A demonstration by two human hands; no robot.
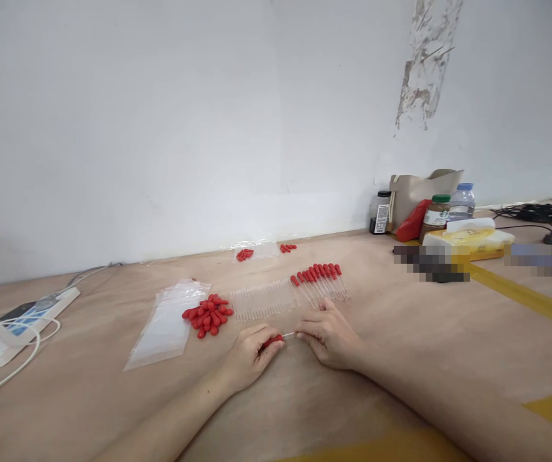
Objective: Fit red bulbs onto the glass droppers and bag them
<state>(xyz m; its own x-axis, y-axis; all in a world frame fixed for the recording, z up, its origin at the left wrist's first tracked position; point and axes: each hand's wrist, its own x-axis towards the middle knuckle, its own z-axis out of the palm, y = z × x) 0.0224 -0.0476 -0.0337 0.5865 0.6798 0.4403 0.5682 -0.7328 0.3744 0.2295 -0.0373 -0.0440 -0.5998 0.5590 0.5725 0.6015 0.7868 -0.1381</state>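
Observation:
My left hand (251,355) is closed round a red rubber bulb (274,341), whose open end points right. Pinched in my right hand (326,335) is a thin clear glass dropper tube (289,335), its left end meeting the bulb's mouth. How deep the tube sits in the bulb I cannot tell. Just beyond my hands lies a row of bare glass tubes (261,301). To the right of that row, several droppers (321,276) with red bulbs on their far ends lie side by side. A heap of loose red bulbs (208,314) is left of my left hand.
Clear plastic bags (165,324) lie left of the heap. A small bag with red bulbs (256,251) rests by the wall. At left is a power strip (30,327) with white cables. Jars, a bottle and a tissue pack (468,240) stand back right, near black cable (540,215).

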